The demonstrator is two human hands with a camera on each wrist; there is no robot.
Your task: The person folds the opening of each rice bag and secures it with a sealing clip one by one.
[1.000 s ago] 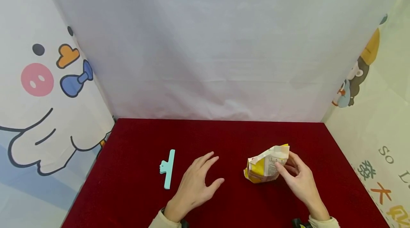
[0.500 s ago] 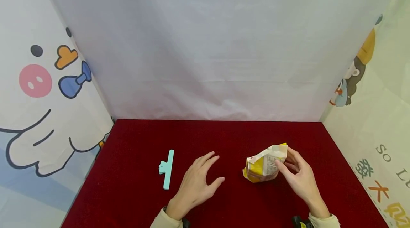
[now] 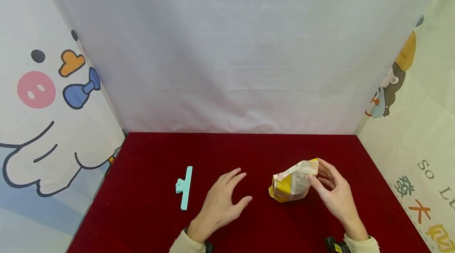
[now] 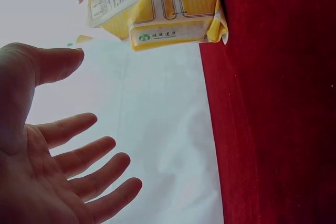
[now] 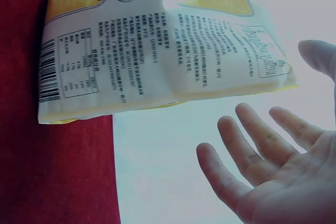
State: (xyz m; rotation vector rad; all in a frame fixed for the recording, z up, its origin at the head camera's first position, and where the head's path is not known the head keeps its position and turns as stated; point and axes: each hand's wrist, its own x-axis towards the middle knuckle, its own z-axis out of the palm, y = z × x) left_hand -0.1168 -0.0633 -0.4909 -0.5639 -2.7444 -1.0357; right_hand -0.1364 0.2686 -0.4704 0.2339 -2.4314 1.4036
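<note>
Toppling or creasing was the likely fault: the soft yellow-and-white packet (image 3: 293, 184) seemed apt to fold if the right hand (image 3: 334, 195) nudged only its near corner. Packet: rested on the counter (image 3: 160, 146), just left of the right hand, whose fingers were parted and gripped nothing; right of the left hand (image 3: 220, 201), likewise loose and unladen. Turquoise clip (image 3: 185, 187): lay untouched, left of the left hand.

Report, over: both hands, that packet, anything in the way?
Left hand open, holding nothing. Right hand open beside yellow-and-white food packet, not gripping. Packet on red tabletop. Turquoise clip left of left hand, not between the hands.
</note>
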